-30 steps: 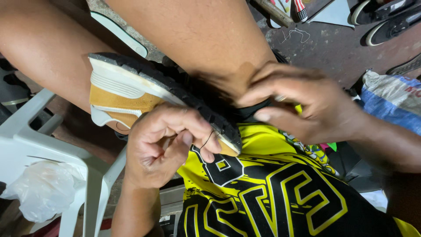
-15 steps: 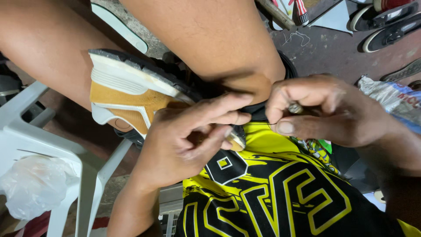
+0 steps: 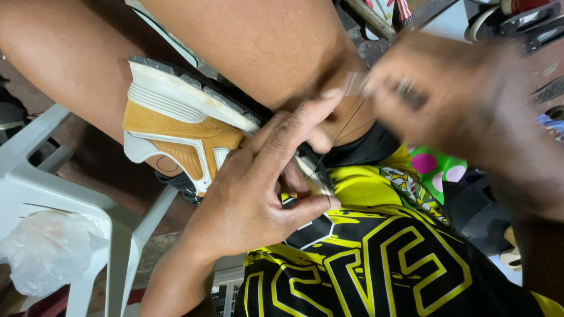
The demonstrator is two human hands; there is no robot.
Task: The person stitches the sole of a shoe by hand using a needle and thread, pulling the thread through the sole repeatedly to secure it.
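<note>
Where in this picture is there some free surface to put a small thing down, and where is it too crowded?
The white plastic chair has a bare patch of seat between its near edge and the crumpled clear plastic bag. The lap is crowded: the left hand, the tan shoe and the thread fill it, with the blurred right hand just above.

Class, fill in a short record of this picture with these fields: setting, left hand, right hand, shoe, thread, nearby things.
setting: a head view looking down at a lap and bare legs
left hand: rests on the shoe, thumb and finger pinching a dark thread
right hand: raised and blurred; what it grips cannot be told
shoe: tan and white, dark tread, lying on its side between the legs
thread: thin, dark, running from the left hand up toward the right hand
nearby things: white plastic chair, clear plastic bag, black and yellow shirt
</note>
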